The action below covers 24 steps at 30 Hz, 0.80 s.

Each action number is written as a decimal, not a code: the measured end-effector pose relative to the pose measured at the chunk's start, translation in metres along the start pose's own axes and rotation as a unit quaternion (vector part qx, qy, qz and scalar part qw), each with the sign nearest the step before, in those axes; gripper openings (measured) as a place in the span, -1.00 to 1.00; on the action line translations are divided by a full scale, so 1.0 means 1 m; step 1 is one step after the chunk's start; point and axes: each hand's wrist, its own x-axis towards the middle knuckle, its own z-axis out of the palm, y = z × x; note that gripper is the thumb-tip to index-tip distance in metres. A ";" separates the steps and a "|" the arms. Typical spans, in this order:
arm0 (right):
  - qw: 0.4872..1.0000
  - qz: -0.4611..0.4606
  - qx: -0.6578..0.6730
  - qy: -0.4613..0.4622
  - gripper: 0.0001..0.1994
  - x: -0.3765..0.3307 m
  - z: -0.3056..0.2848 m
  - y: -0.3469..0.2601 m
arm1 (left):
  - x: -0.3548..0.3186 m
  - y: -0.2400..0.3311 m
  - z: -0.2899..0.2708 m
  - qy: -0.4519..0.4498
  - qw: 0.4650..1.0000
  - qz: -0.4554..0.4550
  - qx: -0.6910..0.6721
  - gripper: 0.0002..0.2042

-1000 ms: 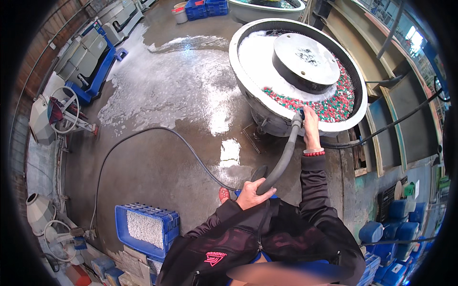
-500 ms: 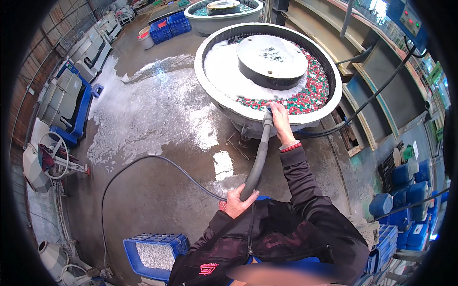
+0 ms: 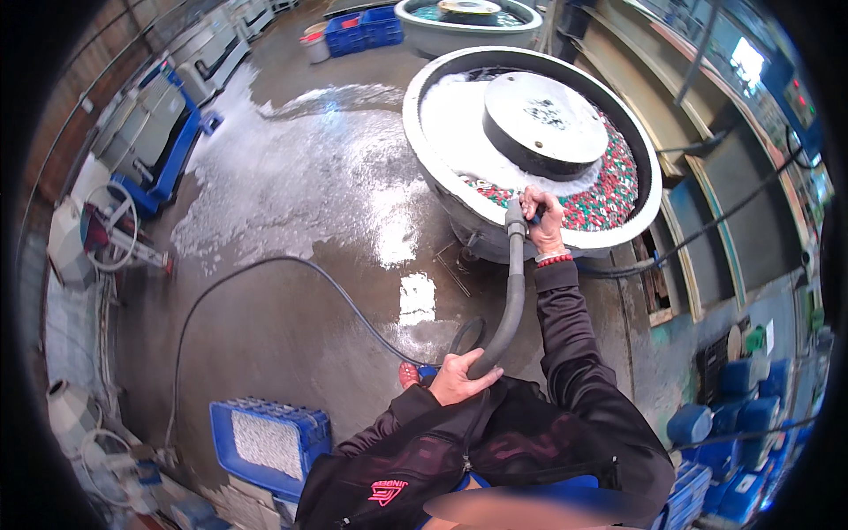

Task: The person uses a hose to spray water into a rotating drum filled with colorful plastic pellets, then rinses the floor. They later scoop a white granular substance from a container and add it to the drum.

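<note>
Hands (image 3: 541,215) on grey hose (image 3: 511,291), round tub (image 3: 424,141) ahead, blue crate (image 3: 269,437) nearby

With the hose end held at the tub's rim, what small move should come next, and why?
Probably tip the hose end further in over the tub rim. The right hand holds the nozzle right at the rim, beside the red and green pieces, while the left hand grips the hose lower down; the floor is already wet.

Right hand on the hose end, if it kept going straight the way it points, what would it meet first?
Most likely the red and green pieces in the round tub: the right hand holds the hose at its rim. Depth is hard to judge.
</note>
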 end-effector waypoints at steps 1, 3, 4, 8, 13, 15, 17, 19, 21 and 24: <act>0.999 0.002 0.016 -0.028 -0.68 0.003 0.003 0.003 | -0.002 0.000 0.001 -0.016 1.000 -0.010 0.016 -0.78; 0.998 0.008 0.029 -0.047 -0.67 0.008 0.011 0.010 | -0.004 -0.002 0.004 -0.030 0.999 0.009 0.007 -0.74; 0.999 0.014 0.029 -0.041 -0.66 0.009 0.015 0.013 | -0.004 -0.002 0.006 -0.022 1.000 0.011 0.005 -0.73; 0.999 -0.014 -0.030 -0.008 -0.61 0.013 0.032 0.025 | -0.001 -0.004 0.015 -0.009 0.998 0.051 0.047 -0.71; 0.955 -0.106 -0.214 0.177 -0.89 0.016 0.043 0.030 | 0.002 -0.001 0.026 -0.042 0.991 0.093 0.092 -0.82; 0.956 0.022 -0.175 0.234 -0.87 0.010 0.044 0.025 | 0.002 0.000 0.027 -0.044 0.990 0.100 0.088 -0.82; 0.959 0.205 -0.123 0.151 -0.76 0.002 0.041 0.013 | 0.001 -0.001 0.027 -0.058 0.989 0.093 0.099 -0.82; 0.945 0.310 -0.005 0.105 -0.72 -0.010 0.042 0.004 | 0.000 -0.005 0.025 -0.046 0.991 0.078 0.102 -0.81; 0.919 0.375 0.074 0.099 -0.72 -0.012 0.042 -0.005 | -0.002 -0.009 0.024 -0.046 0.992 0.053 0.109 -0.81; 0.954 0.290 0.069 0.016 -0.70 -0.006 0.045 -0.008 | -0.006 -0.013 0.020 -0.078 0.990 0.079 0.082 -0.81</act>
